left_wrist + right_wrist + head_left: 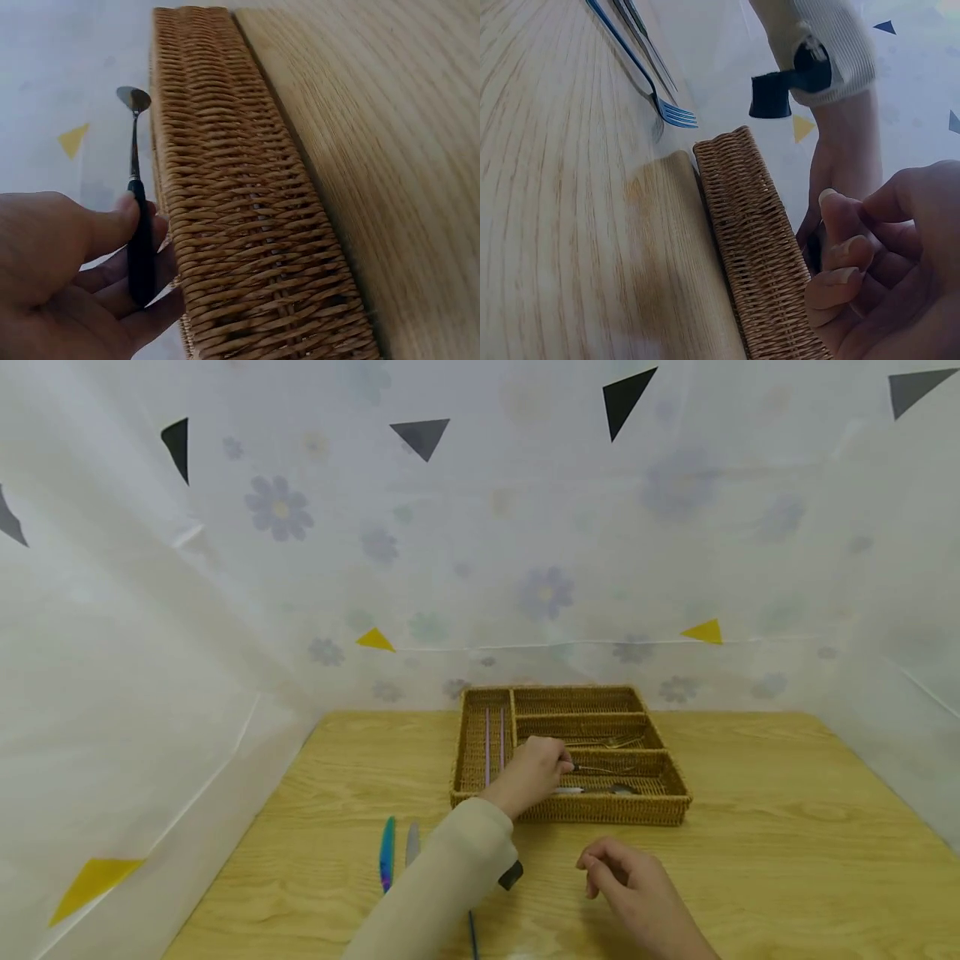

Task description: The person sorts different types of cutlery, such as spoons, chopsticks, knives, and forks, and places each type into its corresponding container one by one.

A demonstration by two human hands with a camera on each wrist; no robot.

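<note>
My left hand (pixel 531 770) reaches over the front compartment of a wicker cutlery tray (pixel 600 810). Between thumb and fingers it holds a spoon (pixel 140 240) by its black handle, the small metal bowl pointing away from the hand. In the tray's front compartment lies another spoon (pixel 622 789) with a light handle. A fork (pixel 618 742) rests in the middle compartment, and two pinkish chopsticks (pixel 502 735) lie in the long left one. My right hand (pixel 637 885) hovers before the tray's front side, its fingers loosely curled around nothing.
Left of the tray, a blue-green knife (pixel 387 852) and a silver knife (pixel 412 843) lie on the wooden table (pixel 787 827), partly behind my left sleeve. A blue fork (pixel 649 86) lies beside them. White patterned sheeting (pixel 480 552) encloses the table's back and sides.
</note>
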